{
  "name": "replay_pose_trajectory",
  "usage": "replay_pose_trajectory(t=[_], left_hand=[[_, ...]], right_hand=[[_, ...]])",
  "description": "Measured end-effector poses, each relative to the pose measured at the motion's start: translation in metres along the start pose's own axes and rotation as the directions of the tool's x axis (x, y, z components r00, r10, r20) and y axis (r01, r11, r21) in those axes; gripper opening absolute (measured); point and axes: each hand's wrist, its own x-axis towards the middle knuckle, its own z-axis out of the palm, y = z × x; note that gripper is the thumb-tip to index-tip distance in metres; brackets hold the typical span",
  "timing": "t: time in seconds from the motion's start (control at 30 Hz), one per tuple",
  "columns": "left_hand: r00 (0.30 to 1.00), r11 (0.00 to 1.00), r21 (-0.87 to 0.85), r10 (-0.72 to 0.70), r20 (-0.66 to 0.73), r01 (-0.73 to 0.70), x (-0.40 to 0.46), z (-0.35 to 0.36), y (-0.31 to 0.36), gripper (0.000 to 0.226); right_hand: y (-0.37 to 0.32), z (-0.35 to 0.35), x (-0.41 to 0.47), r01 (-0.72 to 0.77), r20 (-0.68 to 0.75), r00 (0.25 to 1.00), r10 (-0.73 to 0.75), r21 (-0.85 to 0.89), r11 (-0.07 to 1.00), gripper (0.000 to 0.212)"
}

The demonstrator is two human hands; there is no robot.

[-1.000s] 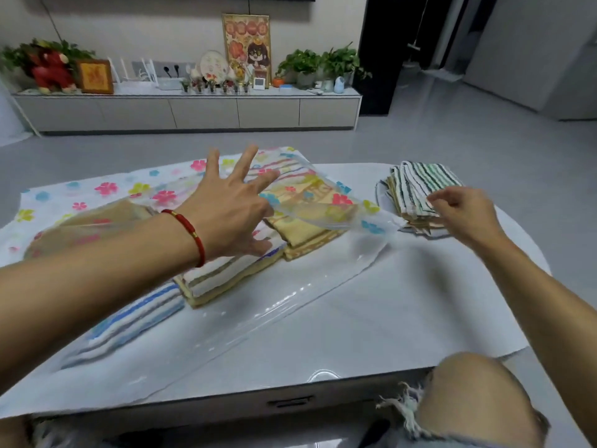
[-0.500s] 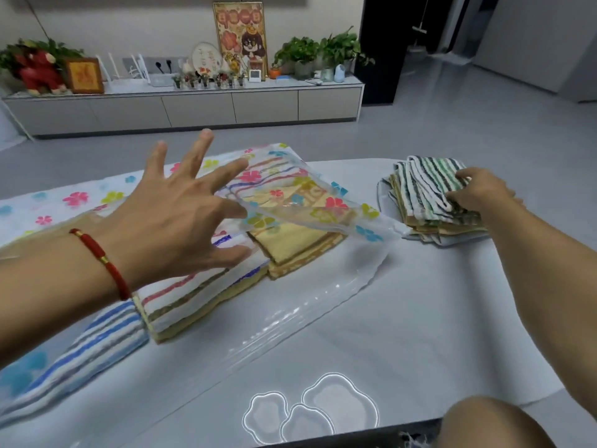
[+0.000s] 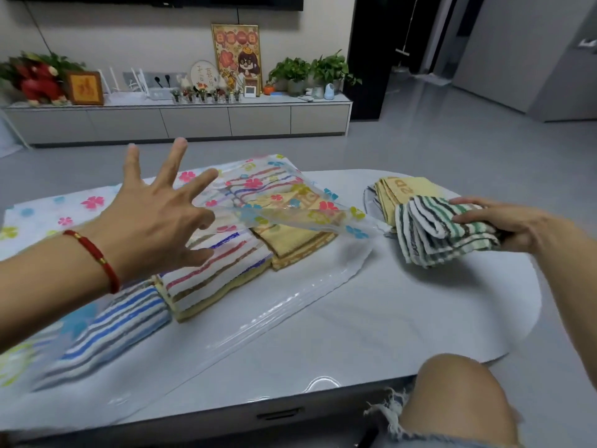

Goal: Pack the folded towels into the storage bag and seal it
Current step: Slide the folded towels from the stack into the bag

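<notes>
Now the right hand (image 3: 504, 226) grips a soft folded striped towel (image 3: 439, 232) at far right; the left hand (image 3: 155, 221), fingers spread, lifts the clear flowered storage bag (image 3: 290, 208).

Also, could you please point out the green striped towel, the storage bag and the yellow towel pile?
green striped towel (image 3: 442, 232): head view, folded middle
storage bag (image 3: 290, 210): head view, lifted flap
yellow towel pile (image 3: 405, 189): head view, top

The clear flowered storage bag (image 3: 290, 218) lies open with folded striped towels (image 3: 210, 270) inside, beside a green-striped towel (image 3: 442, 232).
</notes>
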Motion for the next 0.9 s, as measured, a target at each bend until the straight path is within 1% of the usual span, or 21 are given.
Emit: replay_pose_trajectory(t=[0.07,0.17,0.23,0.3,0.33,0.4,0.47,0.53,0.6,0.67,0.77,0.8,0.83,0.9], left_hand=[[0.999,0.999,0.046,-0.019,0.033,0.017,-0.012,0.003,-0.009,0.061],[0.995,0.994,0.102,-0.046,0.083,0.037,-0.028,0.01,-0.016,0.061],[0.991,0.994,0.104,-0.058,0.122,0.045,-0.042,0.014,-0.02,0.061],[0.985,0.994,0.097,-0.071,0.159,0.056,-0.057,0.017,-0.025,0.062],[0.98,0.993,0.096,-0.082,0.182,0.065,-0.065,0.018,-0.028,0.064],[0.965,0.991,0.094,-0.111,0.236,0.091,-0.079,0.018,-0.036,0.066],[0.946,0.987,0.121,-0.139,0.293,0.107,-0.092,0.018,-0.043,0.07],[0.92,0.981,0.159,-0.161,0.358,0.11,-0.103,0.018,-0.05,0.086],[0.899,0.976,0.194,-0.175,0.401,0.103,-0.111,0.015,-0.055,0.103],[0.896,0.97,0.225,-0.178,0.407,0.09,-0.116,0.011,-0.059,0.116],[0.902,0.96,0.268,-0.182,0.392,0.078,-0.118,0.003,-0.066,0.126],[0.905,0.956,0.286,-0.184,0.384,0.073,-0.118,0.0,-0.068,0.128],[0.909,0.951,0.302,-0.187,0.374,0.071,-0.118,-0.002,-0.071,0.13],[0.919,0.944,0.323,-0.19,0.346,0.073,-0.117,-0.005,-0.076,0.131]], right_hand=[[0.012,0.003,-0.033,0.046,0.043,0.998,-0.052,0.137,0.99,0.062],[0.029,0.015,-0.079,0.086,0.108,0.986,-0.129,0.338,0.937,0.056],[0.037,0.031,-0.108,0.108,0.161,0.969,-0.186,0.401,0.909,0.051],[0.042,0.05,-0.134,0.142,0.211,0.946,-0.245,0.407,0.902,0.047],[0.045,0.063,-0.145,0.15,0.249,0.932,-0.262,0.394,0.907,0.049],[0.052,0.096,-0.166,0.122,0.366,0.894,-0.257,0.354,0.927,0.059],[0.06,0.135,-0.182,0.069,0.479,0.85,-0.22,0.313,0.947,0.066],[0.067,0.177,-0.193,0.022,0.568,0.803,-0.183,0.278,0.96,0.067],[0.068,0.224,-0.197,0.0,0.625,0.762,-0.171,0.264,0.965,0.057],[0.064,0.273,-0.193,0.009,0.631,0.75,-0.2,0.292,0.956,0.049],[0.05,0.358,-0.184,0.023,0.59,0.771,-0.239,0.349,0.937,0.047],[0.045,0.388,-0.181,0.014,0.57,0.78,-0.258,0.396,0.918,0.046],[0.039,0.418,-0.179,-0.007,0.545,0.788,-0.285,0.471,0.882,0.044],[0.032,0.473,-0.175,-0.066,0.46,0.823,-0.333,0.66,0.748,0.039]])
